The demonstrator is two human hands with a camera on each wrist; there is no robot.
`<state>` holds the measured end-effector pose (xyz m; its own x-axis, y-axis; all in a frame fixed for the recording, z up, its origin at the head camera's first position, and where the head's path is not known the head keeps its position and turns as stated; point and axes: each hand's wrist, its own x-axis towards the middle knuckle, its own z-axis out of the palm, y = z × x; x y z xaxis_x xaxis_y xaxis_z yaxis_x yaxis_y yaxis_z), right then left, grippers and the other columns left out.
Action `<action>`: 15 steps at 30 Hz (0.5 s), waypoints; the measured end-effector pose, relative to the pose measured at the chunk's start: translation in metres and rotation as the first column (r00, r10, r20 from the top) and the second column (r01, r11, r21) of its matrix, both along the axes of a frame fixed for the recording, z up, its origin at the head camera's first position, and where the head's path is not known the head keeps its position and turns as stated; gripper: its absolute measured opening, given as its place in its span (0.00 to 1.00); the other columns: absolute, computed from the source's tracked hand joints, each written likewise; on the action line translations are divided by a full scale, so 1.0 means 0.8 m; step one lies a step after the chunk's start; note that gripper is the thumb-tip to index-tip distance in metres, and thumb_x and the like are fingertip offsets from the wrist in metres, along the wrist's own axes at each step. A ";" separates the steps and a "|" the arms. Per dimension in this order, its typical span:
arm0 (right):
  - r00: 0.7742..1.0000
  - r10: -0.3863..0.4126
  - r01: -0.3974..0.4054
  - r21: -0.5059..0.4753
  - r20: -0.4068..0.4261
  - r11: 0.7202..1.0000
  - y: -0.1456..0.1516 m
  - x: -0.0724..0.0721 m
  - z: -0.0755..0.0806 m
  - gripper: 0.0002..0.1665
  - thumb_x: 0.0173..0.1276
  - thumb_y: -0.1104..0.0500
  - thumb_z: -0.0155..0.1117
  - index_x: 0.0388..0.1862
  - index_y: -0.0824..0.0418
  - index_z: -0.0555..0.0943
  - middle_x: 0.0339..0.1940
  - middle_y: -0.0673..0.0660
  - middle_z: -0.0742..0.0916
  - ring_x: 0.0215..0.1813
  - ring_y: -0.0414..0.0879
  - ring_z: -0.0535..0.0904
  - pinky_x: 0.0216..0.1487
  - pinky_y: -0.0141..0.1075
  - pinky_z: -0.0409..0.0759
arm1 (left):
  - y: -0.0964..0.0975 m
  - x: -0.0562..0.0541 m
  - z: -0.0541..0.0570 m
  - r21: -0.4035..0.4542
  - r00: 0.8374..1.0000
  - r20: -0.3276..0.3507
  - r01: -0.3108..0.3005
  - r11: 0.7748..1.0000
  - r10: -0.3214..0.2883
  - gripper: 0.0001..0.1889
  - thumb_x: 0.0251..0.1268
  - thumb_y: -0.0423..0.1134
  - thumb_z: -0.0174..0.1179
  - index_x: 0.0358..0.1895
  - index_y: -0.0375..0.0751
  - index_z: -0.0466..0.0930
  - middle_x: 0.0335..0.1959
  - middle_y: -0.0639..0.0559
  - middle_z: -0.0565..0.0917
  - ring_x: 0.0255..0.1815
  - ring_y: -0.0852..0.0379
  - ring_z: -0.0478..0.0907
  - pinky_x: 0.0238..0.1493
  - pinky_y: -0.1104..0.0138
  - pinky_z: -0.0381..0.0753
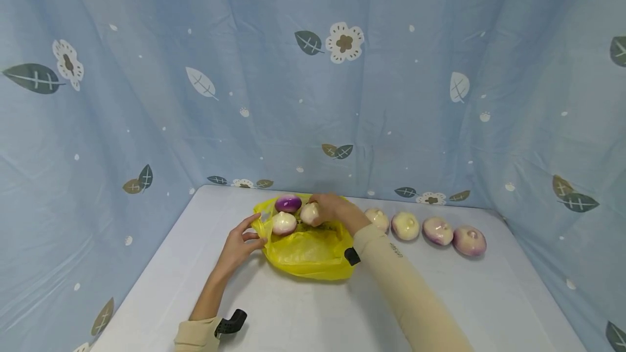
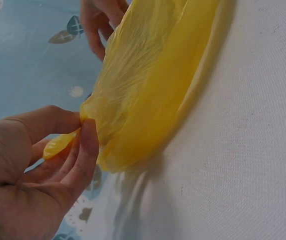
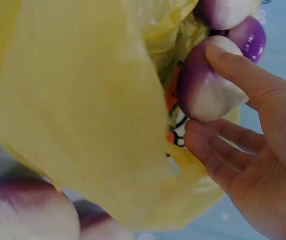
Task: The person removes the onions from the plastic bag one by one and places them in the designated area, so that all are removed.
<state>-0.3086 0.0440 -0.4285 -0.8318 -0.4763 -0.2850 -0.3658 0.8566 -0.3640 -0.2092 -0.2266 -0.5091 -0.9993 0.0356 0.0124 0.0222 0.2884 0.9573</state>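
A yellow plastic bag (image 1: 305,257) lies spread on the table, its mouth facing up. My left hand (image 1: 239,247) pinches the bag's left edge between thumb and fingers, seen close in the left wrist view. Over the bag's far side, my right hand (image 1: 329,208) holds a purple-and-white onion (image 3: 208,82), thumb on top and fingertips beneath. Beside it at the bag's left part are a pale onion (image 1: 284,224) and a deep purple onion (image 1: 288,203). A printed pattern shows inside the bag in the right wrist view.
Several more onions (image 1: 438,231) stand in a row on the white table (image 1: 293,314), right of the bag; the right forearm (image 1: 406,287) partly covers the nearest one. A blue patterned curtain (image 1: 274,96) hangs behind and at both sides.
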 end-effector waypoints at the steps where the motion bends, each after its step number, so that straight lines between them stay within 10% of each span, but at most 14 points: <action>1: 1.000 0.014 -0.014 0.012 -0.007 1.000 0.001 -0.001 0.002 0.34 0.62 0.48 0.72 0.66 0.50 0.73 0.66 0.55 0.79 0.67 0.54 0.72 0.71 0.49 0.69 | 0.000 0.000 0.001 0.002 1.000 0.001 -0.003 1.000 0.003 0.39 0.58 0.31 0.68 0.74 0.43 0.62 0.67 0.35 0.68 0.45 0.50 0.85 0.39 0.70 0.85; 15: 0.995 0.091 -0.093 -0.067 -0.028 0.993 0.034 -0.001 0.036 0.38 0.62 0.47 0.72 0.69 0.53 0.71 0.67 0.60 0.77 0.67 0.57 0.72 0.68 0.51 0.72 | -0.001 0.001 0.000 -0.004 1.000 -0.003 -0.010 1.000 0.010 0.39 0.58 0.32 0.68 0.74 0.43 0.62 0.67 0.36 0.69 0.43 0.53 0.85 0.40 0.70 0.85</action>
<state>-0.3090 0.0710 -0.3996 -0.7902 -0.5686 -0.2288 -0.4515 0.7925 -0.4099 -0.2083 -0.2271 -0.5091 -0.9996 0.0258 0.0150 0.0219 0.2925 0.9560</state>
